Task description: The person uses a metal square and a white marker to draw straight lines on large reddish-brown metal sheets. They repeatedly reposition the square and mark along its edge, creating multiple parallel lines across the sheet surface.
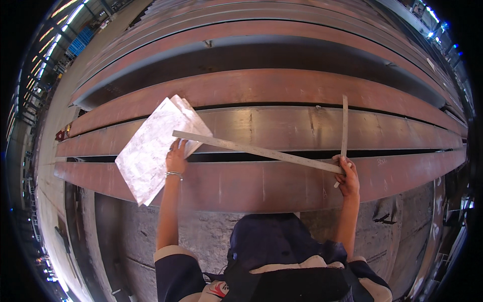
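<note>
"Where's the grey, L-shaped metal square [261, 151]?"

"Over the rust-brown steel beams [226, 186], right hand [348, 177] gripping its corner. Left hand [176, 160] touches creased white paper sheets [146, 146]; whether pinching, I can't tell."

"Step?"

"Positioning, seemingly; it calls for steady support."

The right hand [348, 180] hides whether the long strip [261, 152] and short strip [344, 126] join. The sheets [151, 151] are too washed-out to read.

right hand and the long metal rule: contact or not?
Touching. The head view shows the right hand at the right end of the long metal rule, its fingers closed around it, no gap.
</note>
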Motion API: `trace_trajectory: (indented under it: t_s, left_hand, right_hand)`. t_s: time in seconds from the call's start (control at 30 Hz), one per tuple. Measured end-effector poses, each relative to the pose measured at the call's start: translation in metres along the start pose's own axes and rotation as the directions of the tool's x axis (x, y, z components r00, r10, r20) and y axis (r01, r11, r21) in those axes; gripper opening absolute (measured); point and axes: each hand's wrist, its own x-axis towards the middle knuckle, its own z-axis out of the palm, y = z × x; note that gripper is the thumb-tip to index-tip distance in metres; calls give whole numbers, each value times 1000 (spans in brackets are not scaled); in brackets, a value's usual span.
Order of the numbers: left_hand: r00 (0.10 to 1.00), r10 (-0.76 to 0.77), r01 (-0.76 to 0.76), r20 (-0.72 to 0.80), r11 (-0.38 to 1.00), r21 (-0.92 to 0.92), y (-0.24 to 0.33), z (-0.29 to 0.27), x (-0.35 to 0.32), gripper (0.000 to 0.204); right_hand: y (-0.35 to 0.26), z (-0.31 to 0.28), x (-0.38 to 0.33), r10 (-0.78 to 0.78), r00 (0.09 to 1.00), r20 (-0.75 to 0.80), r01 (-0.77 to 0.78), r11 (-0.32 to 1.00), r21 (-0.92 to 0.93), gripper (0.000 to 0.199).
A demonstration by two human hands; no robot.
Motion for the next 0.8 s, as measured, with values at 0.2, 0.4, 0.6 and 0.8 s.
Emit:
trace_trajectory:
  t_s: [0.2,0.4,0.6,0.8]
  left_hand:
    - [988,-133,122,-80,983,-134,-41,-18,0,67]
    - [898,-298,336,-322,940,67,-112,-19,19,58]
    - [896,-363,342,-256,932,-122,-140,8,34,67]
    - [859,-387,339,-336,921,-194,-82,10,-4,69]
  right_hand:
    - [-12,-49,-9,-15,999,44,19,997,-79,31]
    - [17,-22,2,73,997,-29,-77,985,-156,34]
    - [42,23,22,166,979,118,-143,972,-184,35]
    - [52,45,37,238,965,111,-204,945,-256,35]
